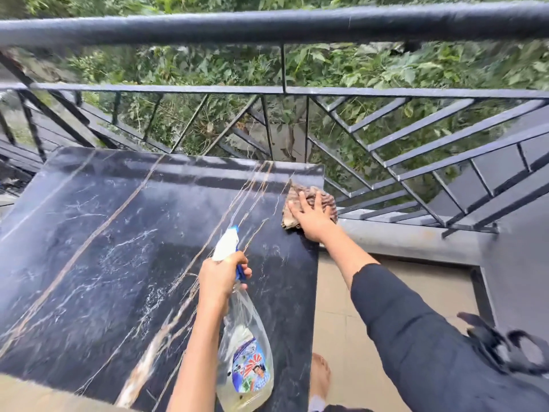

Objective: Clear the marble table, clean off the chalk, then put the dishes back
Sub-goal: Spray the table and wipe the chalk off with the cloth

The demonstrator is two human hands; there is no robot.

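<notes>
Pressing the cloth [312,203] flat-palmed at the tabletop [118,233] corner, the right hand [312,217] could shove it overboard, while the left hand [219,276] grips the spray bottle [246,346].

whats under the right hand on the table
A crumpled striped cloth lies under the right hand, pressed flat on the marble table near its far right corner. The marble beneath the cloth is covered, so any chalk there can't be seen.

Black veined marble table [118,233], striped cloth [309,200] at far-right corner
</notes>
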